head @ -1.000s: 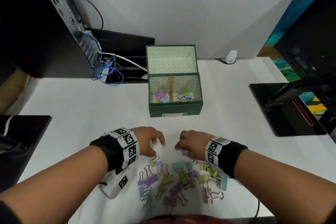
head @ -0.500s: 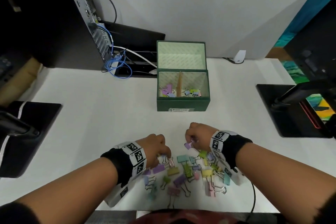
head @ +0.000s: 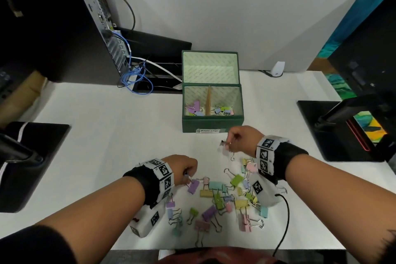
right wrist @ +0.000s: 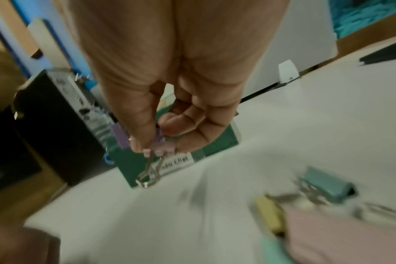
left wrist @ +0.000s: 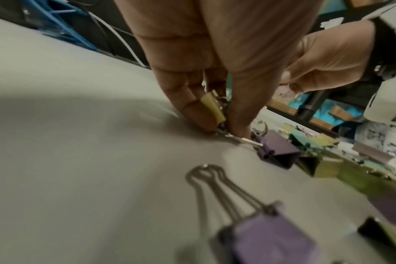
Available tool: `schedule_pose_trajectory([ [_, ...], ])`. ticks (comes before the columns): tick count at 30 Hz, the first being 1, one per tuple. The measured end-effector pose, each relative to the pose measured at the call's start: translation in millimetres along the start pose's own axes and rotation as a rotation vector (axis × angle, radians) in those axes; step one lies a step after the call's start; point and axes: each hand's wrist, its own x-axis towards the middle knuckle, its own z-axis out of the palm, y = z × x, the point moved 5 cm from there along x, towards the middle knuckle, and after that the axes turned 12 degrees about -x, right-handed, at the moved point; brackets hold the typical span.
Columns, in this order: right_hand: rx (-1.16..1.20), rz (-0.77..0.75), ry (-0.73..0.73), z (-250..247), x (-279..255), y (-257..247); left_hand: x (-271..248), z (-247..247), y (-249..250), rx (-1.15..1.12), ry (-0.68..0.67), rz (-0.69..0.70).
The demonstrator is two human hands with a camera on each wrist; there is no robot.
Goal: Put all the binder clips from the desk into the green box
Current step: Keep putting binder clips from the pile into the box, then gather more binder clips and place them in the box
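The green box (head: pixel 212 123) stands open mid-desk, with several pastel binder clips in both compartments. A pile of binder clips (head: pixel 218 197) lies near the desk's front edge. At the pile's left edge, my left hand (head: pixel 187 174) pinches the wire handle of a purple clip (left wrist: pixel 278 151) that lies on the desk. A yellow clip (left wrist: pixel 213 109) is tucked in the same fingers. My right hand (head: pixel 230 143) is raised just in front of the box (right wrist: pixel 215 142) and pinches a pink clip (right wrist: pixel 164 144), its handles hanging down. A purple clip (right wrist: pixel 120 137) shows behind the right thumb.
A computer tower (head: pixel 64 28) with blue cables (head: pixel 137 79) stands at the back left. Black monitor bases sit at the left (head: pixel 32 167) and right (head: pixel 334 130). A grey divider panel (head: pixel 235 17) closes the back, with a small white device (head: pixel 277 68) at its foot.
My right hand has lifted off the pile with the pink clip and moved up towards the box front. My left hand has shifted to the purple clip at the pile's left edge.
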Motion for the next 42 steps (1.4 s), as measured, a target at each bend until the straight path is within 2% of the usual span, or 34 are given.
schedule_pose_trajectory([
  [4, 0.443, 0.055, 0.143, -33.2, 9.3, -7.3, -2.5, -6.5, -9.2, -0.11, 0.066, -0.076],
  [9, 0.634, 0.107, 0.28, -62.1, 30.9, -13.1, -4.4, -24.3, -14.0, -0.299, 0.226, -0.147],
  [12, 0.609, 0.151, 0.3, -63.9, 45.0, -11.0, -1.9, -39.3, -10.4, -0.396, 0.321, -0.143],
  [16, 0.497, 0.23, 0.345, -61.8, 47.8, -2.5, 3.9, -56.9, -3.3, -0.531, 0.369, -0.13],
  [20, 0.341, 0.156, 0.378, -60.2, 26.3, 3.6, 17.3, -77.7, 10.3, -0.64, 0.423, -0.093],
  [23, 0.325, 0.159, 0.322, -52.6, 9.0, 18.1, 32.7, -94.7, 30.0, -0.681, 0.48, -0.035],
  [25, 0.286, 0.18, 0.234, -44.4, -1.1, 31.9, 43.1, -105.3, 46.5, -0.695, 0.516, 0.017],
  [27, 0.197, 0.181, 0.139, -35.0, -11.5, 42.4, 53.1, -115.4, 60.4, -0.683, 0.55, 0.048],
  [30, 0.003, 0.167, 0.028, -23.6, -24.8, 56.1, 66.8, -128.6, 79.8, -0.584, 0.588, 0.025],
  [35, -0.209, 0.166, -0.214, -2.5, -39.0, 60.9, 75.2, -122.3, 91.5, -0.539, 0.485, -0.015],
  [39, -0.405, 0.023, -0.313, 11.3, -45.9, 48.4, 62.7, -110.4, 87.2, -0.516, 0.494, 0.02],
  [42, -0.489, -0.084, -0.335, 24.1, -49.3, 40.4, 48.3, -96.1, 78.6, -0.485, 0.419, 0.032],
])
